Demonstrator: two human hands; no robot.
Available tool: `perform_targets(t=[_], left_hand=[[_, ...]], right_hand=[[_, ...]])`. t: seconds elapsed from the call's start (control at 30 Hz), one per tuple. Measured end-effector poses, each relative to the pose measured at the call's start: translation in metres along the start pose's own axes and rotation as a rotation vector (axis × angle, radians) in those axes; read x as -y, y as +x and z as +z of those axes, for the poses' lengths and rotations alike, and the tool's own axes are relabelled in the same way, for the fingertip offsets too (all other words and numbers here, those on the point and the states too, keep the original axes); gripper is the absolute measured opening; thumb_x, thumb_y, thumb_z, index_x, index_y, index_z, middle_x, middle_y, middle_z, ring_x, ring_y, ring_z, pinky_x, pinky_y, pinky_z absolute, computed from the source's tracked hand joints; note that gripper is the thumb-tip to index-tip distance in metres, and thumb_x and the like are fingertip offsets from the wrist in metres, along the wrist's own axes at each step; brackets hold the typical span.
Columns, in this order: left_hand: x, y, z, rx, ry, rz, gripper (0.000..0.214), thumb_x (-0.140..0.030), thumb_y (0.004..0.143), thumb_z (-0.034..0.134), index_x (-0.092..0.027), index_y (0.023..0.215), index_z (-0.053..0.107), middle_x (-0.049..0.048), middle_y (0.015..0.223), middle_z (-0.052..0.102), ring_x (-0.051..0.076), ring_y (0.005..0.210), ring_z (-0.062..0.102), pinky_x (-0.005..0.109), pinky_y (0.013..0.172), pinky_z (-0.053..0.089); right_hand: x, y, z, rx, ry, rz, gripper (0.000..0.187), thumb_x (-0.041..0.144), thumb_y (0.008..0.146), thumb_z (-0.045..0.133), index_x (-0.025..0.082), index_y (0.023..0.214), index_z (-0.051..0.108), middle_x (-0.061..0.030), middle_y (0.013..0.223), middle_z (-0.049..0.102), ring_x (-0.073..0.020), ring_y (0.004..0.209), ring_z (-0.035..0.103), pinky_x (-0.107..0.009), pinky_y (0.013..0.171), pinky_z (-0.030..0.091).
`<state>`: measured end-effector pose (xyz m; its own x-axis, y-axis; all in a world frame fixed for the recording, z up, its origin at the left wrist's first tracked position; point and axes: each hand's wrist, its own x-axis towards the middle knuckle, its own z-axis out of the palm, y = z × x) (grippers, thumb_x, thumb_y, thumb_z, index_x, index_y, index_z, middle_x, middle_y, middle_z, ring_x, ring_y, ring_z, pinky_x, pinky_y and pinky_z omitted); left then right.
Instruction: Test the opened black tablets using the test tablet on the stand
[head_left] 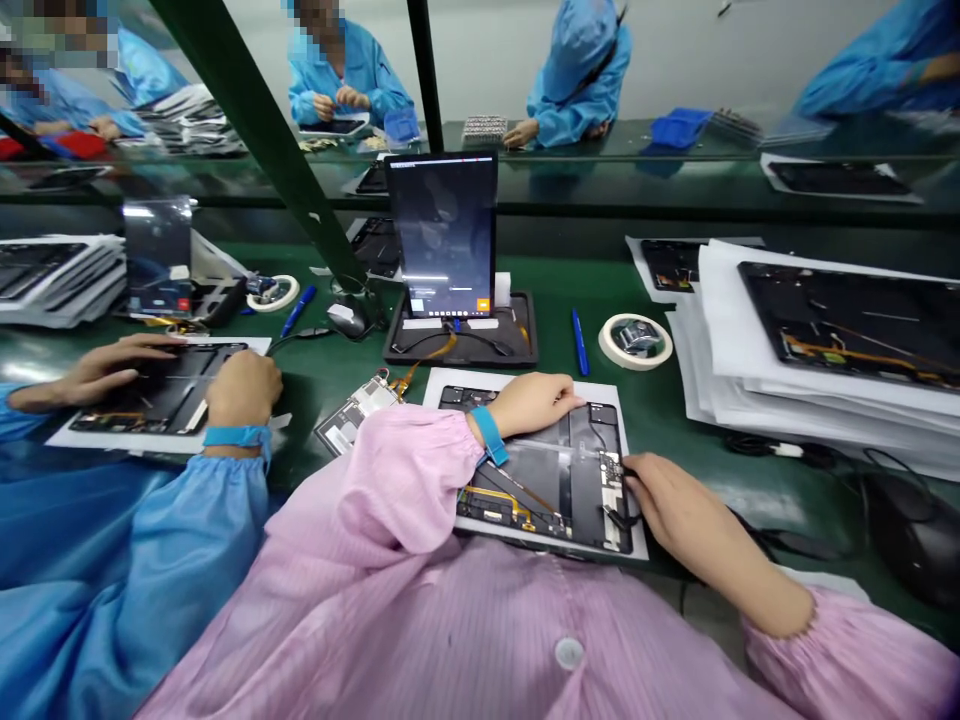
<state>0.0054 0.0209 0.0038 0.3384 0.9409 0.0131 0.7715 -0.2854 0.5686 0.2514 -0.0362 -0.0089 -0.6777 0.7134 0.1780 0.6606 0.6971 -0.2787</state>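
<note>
Pink striped smock (420,610) fills the foreground, gathered at both wrists. Left hand (529,405) rests on the upper edge of an opened tablet housing (540,480), its fingers (570,402) extended and not closed; the blue wrist strap (489,435) is probably an antistatic band. Right hand (679,505) lies at the housing's right edge, its fingers (636,478) curled beside a small circuit board (611,470); any grip cannot be told. The housing lies on a white sheet (454,380), apparently to shield it from the green bench (540,270). Just left of the left fingers lies a loose board (358,410) with an orange flex cable (420,365), which blocks the direct path to a black tray (517,330) bearing an upright tablet (442,235). Beyond those fingertips are a blue pen (580,342) and a tape roll (636,342). Right of the right fingers is a stack of sheets (720,330). Further left, a co-worker's hands (244,390) work on another housing (161,395).
</note>
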Motion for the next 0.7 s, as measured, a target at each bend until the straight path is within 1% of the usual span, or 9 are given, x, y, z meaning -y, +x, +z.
perform_targets(t=[0.1,0.17,0.23,0.27,0.33,0.37,0.43,0.57,0.7], left_hand=[[0.000,-0.002,0.001,0.006,-0.005,0.025,0.029,-0.043,0.092,0.050,-0.019,0.082,0.063,0.0025,0.079,0.069,0.018,0.073,0.061,0.027,0.060,0.035],[0.000,-0.004,0.001,0.002,-0.010,0.040,0.029,-0.042,0.093,0.050,-0.018,0.083,0.063,0.0030,0.080,0.069,0.018,0.074,0.061,0.027,0.062,0.035],[-0.001,-0.005,0.002,-0.006,-0.006,0.042,0.029,-0.040,0.093,0.049,-0.018,0.083,0.063,0.0035,0.079,0.068,0.018,0.073,0.060,0.027,0.062,0.035],[-0.001,-0.005,0.002,-0.008,-0.002,0.036,0.029,-0.040,0.093,0.049,-0.017,0.083,0.063,0.0035,0.078,0.068,0.018,0.072,0.060,0.027,0.062,0.035],[0.000,-0.005,0.002,0.001,0.001,0.023,0.029,-0.040,0.093,0.049,-0.018,0.082,0.063,0.0033,0.076,0.067,0.018,0.070,0.058,0.027,0.061,0.035],[0.000,-0.005,0.002,0.008,0.000,0.019,0.029,-0.040,0.092,0.049,-0.018,0.081,0.063,0.0032,0.075,0.066,0.018,0.069,0.058,0.027,0.061,0.034],[0.001,-0.005,0.002,0.017,-0.005,0.020,0.029,-0.041,0.092,0.049,-0.018,0.081,0.063,0.0030,0.075,0.066,0.018,0.068,0.057,0.027,0.060,0.034],[0.001,-0.006,0.003,0.013,-0.003,0.026,0.029,-0.041,0.092,0.048,-0.018,0.081,0.062,0.0023,0.072,0.064,0.018,0.067,0.057,0.027,0.060,0.034],[0.001,-0.005,0.003,0.005,-0.004,0.019,0.028,-0.041,0.092,0.049,-0.018,0.080,0.062,0.0025,0.072,0.065,0.018,0.067,0.057,0.027,0.059,0.033]], right_hand=[[-0.010,0.002,-0.004,0.100,0.147,0.045,0.019,0.029,0.095,0.040,0.021,0.103,0.056,-0.0066,0.090,0.066,-0.0214,0.079,0.064,-0.035,0.068,0.052],[-0.015,0.001,-0.007,0.128,0.306,0.100,0.024,0.033,0.092,0.050,0.022,0.113,0.053,-0.0062,0.097,0.067,-0.0201,0.083,0.065,-0.033,0.072,0.054],[-0.019,-0.002,-0.009,0.045,0.442,0.181,0.032,0.037,0.089,0.057,0.021,0.116,0.052,-0.0070,0.099,0.067,-0.0202,0.087,0.066,-0.033,0.076,0.055],[-0.020,-0.003,-0.010,-0.016,0.468,0.227,0.030,0.038,0.088,0.058,0.021,0.112,0.054,-0.0069,0.097,0.068,-0.0204,0.086,0.066,-0.034,0.076,0.055],[-0.019,-0.007,-0.012,-0.107,0.431,0.286,0.019,0.037,0.088,0.058,0.021,0.098,0.060,-0.0058,0.092,0.069,-0.0204,0.083,0.066,-0.035,0.076,0.055],[-0.017,-0.008,-0.014,-0.120,0.391,0.286,0.016,0.035,0.089,0.057,0.021,0.093,0.063,-0.0051,0.090,0.069,-0.0203,0.082,0.066,-0.035,0.075,0.054],[-0.014,-0.009,-0.017,-0.111,0.321,0.230,0.016,0.032,0.091,0.055,0.022,0.090,0.067,-0.0044,0.088,0.070,-0.0202,0.083,0.065,-0.036,0.076,0.053],[-0.011,-0.009,-0.020,-0.101,0.249,0.095,0.018,0.030,0.093,0.053,0.024,0.095,0.070,-0.0036,0.083,0.070,-0.0211,0.085,0.059,-0.037,0.077,0.050],[-0.010,-0.006,-0.017,-0.122,0.216,0.068,0.018,0.028,0.093,0.054,0.023,0.098,0.070,-0.0028,0.084,0.070,-0.0211,0.087,0.055,-0.037,0.079,0.047]])
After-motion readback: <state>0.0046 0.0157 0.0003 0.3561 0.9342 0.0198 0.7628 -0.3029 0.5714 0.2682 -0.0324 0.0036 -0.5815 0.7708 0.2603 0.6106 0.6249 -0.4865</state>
